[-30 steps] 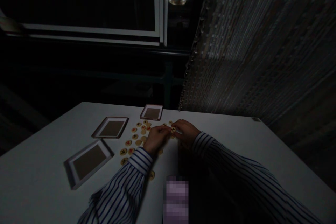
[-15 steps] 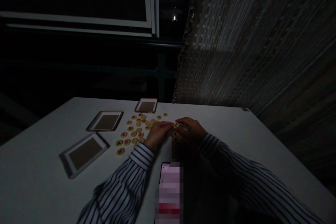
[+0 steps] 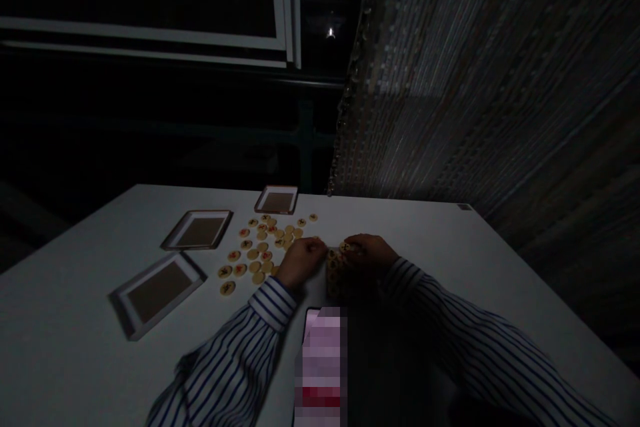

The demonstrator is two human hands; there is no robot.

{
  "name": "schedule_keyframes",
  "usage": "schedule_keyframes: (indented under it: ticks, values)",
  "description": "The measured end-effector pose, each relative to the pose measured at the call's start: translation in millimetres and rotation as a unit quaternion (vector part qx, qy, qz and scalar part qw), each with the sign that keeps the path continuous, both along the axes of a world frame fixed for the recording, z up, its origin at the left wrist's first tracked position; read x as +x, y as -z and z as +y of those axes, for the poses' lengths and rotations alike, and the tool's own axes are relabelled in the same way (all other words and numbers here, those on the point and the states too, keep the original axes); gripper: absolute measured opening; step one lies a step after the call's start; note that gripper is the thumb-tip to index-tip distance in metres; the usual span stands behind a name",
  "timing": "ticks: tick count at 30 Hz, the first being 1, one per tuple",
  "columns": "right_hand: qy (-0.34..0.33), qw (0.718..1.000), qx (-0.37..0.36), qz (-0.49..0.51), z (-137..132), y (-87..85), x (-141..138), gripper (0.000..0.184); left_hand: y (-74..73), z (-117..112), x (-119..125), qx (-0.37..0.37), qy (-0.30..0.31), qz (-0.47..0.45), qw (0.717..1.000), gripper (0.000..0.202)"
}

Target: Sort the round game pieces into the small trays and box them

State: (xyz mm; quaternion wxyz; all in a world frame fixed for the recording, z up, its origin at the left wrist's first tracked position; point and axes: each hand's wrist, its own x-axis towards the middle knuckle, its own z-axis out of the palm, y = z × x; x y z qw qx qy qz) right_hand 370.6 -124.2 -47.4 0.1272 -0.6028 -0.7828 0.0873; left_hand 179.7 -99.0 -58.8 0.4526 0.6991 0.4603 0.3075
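A Chinese chess piece (image 3: 345, 247), a round pale disc with a dark character, is pinched in the fingertips of my right hand (image 3: 373, 253). It sits over the far end of a small box (image 3: 329, 283) that holds several similar discs in shadow. My left hand (image 3: 301, 263) is closed, thumb and index finger together at the box's far left corner; what they grip, if anything, is hidden. To its left, loose chess pieces (image 3: 253, 254) lie scattered, some with red or dark characters, others plain side up.
Three shallow framed trays or lids lie at the left: a near one (image 3: 195, 268), a middle one (image 3: 228, 221) and a far one (image 3: 295, 199). A phone (image 3: 311, 317) lies in front of the box on the white table (image 3: 450, 267). A beaded string curtain (image 3: 415, 113) hangs behind at the right.
The disc that was held up between both hands has moved slightly right and down over the box, now in my right hand alone. My left fingertips have separated from it.
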Motion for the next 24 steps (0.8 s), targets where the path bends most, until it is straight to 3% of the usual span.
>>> schedule_keyframes:
  ticks: [5, 24]
  values:
    - [-0.022, 0.997, -0.013, -0.066, 5.0, 6.1, 3.3, 0.031, 3.6, 0.0, 1.0, 0.057, 0.010, 0.090, 0.994, 0.026]
    - [-0.053, 0.990, -0.061, -0.112, 16.7, 13.5, 9.3, 0.030, -2.3, -3.4, 8.5, 0.022, 0.007, 0.128, 0.991, 0.024]
